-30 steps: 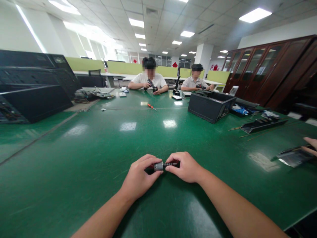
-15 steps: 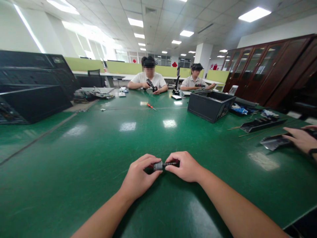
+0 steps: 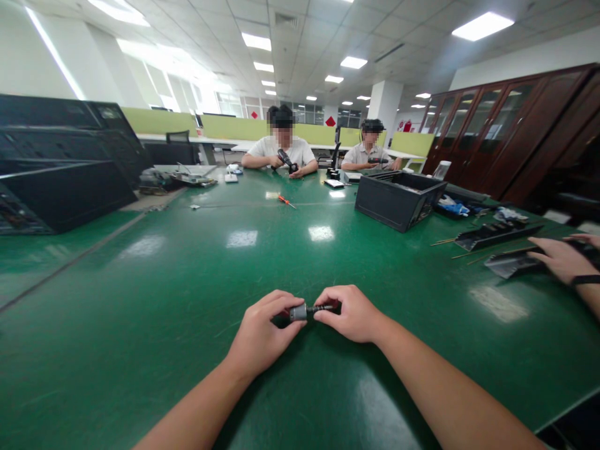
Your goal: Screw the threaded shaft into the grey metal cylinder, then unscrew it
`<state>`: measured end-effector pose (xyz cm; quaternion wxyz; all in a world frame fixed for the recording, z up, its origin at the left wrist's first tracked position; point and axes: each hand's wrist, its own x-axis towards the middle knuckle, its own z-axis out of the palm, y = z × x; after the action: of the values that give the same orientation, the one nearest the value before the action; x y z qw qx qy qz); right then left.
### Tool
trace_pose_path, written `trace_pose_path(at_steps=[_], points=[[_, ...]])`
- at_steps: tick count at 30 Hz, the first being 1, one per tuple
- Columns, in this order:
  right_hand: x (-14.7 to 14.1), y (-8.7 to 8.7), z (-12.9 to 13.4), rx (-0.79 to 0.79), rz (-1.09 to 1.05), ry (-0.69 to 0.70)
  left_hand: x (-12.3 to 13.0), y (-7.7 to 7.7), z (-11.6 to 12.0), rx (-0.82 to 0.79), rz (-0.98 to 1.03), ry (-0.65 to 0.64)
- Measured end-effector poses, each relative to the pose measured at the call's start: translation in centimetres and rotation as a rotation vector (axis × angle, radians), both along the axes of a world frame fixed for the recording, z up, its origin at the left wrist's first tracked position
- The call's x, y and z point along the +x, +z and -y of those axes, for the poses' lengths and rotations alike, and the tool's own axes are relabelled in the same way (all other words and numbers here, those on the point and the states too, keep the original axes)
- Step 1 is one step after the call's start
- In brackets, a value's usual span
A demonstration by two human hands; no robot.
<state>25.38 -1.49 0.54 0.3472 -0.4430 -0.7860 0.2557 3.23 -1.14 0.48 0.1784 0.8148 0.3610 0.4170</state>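
Note:
My left hand (image 3: 262, 331) is closed around a small grey cylindrical motor (image 3: 299, 312) with its thumb below and fingers above. A dark shaft with spiral ridges (image 3: 322, 308) sticks out of the motor's right end. My right hand (image 3: 349, 314) curls round that shaft, thumb and fingers on either side of it. The motor lies level just above the green table (image 3: 187, 350). The shaft's far tip is partly hidden by my right hand.
A red screwdriver (image 3: 285, 201) lies further out on the table. Black computer cases (image 3: 391, 200) stand to the right and left. A co-worker's hand (image 3: 560, 259) holds a dark metal part at the right edge. Two people sit across, holding power tools.
My right hand's fingers have shifted slightly, showing more of the ridged shaft. My left hand keeps the motor nearly still. The co-worker's hand at right has moved a little leftward with the metal part.

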Motion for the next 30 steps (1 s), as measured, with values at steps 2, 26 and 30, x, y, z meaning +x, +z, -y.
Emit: trace_pose_path(at_steps=[2,26,30], points=[[0.01,-0.07,0.01,-0.004,-0.001,0.001,-0.01,-0.05,-0.05,0.006,-0.003,0.002],[0.27,0.28,0.11,-0.02,0.006,-0.001,0.04,0.12,-0.07,0.028,-0.005,0.023],[0.3,0.37,0.17,-0.029,0.007,-0.002,-0.06,0.11,-0.02,0.024,-0.012,0.025]])
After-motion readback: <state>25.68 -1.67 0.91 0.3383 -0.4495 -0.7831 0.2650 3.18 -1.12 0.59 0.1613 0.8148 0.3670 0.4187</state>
